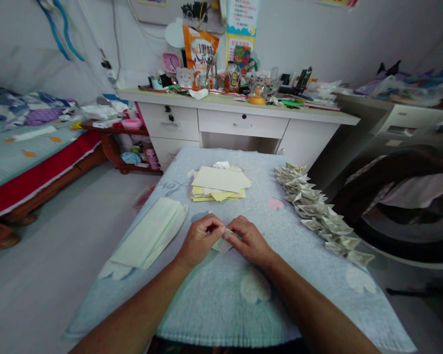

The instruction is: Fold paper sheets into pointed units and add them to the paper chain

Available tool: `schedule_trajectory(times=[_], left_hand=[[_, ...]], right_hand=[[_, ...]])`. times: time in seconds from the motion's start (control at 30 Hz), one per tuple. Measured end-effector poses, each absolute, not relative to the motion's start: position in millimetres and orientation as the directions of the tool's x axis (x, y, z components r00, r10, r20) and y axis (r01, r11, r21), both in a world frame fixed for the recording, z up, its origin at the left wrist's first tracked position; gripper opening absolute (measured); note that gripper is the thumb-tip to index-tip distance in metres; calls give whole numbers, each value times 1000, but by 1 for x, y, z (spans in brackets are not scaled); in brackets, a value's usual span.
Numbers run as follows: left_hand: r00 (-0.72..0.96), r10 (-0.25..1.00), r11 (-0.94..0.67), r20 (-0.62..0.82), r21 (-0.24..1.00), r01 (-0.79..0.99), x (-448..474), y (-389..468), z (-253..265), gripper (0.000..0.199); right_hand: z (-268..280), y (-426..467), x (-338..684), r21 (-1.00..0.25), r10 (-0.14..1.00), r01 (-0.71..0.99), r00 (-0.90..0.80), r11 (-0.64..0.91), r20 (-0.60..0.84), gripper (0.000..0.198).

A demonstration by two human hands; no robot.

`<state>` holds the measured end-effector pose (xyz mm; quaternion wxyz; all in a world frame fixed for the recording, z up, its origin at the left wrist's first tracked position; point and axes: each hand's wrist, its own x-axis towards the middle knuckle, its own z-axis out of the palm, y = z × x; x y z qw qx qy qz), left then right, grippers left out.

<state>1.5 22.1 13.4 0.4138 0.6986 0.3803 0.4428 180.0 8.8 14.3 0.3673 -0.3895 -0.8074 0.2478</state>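
Cloth-covered surface: pale blue, patterned
Left hand: fingertips pinched on a small paper
Right hand: also pinching it, fingers curled
Small paper: between both hands
Folded pieces: rowed along the right side

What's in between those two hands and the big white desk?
A stack of cream and yellow paper lies there on the blue cloth, with a crumpled white thing just behind it. The head view shows this.

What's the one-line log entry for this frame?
left hand: pinching paper piece; right hand: pinching it; beyond: paper stack; right side: folded papers
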Motion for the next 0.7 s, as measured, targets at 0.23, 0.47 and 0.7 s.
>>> schedule_trajectory(times=[0.23,0.47,0.7], left_hand=[[317,922,-271,223,956,116,4,23,6,16],[332,926,-235,181,963,130,1,26,4,19],[244,956,-183,165,982,55,-1,27,5,20]], right_hand=[[14,10,181,-727,821,406,-415,554,392,30],[12,9,177,-759,869,440,-360,480,341,22],[15,12,177,-708,826,443,-418,549,379,28]])
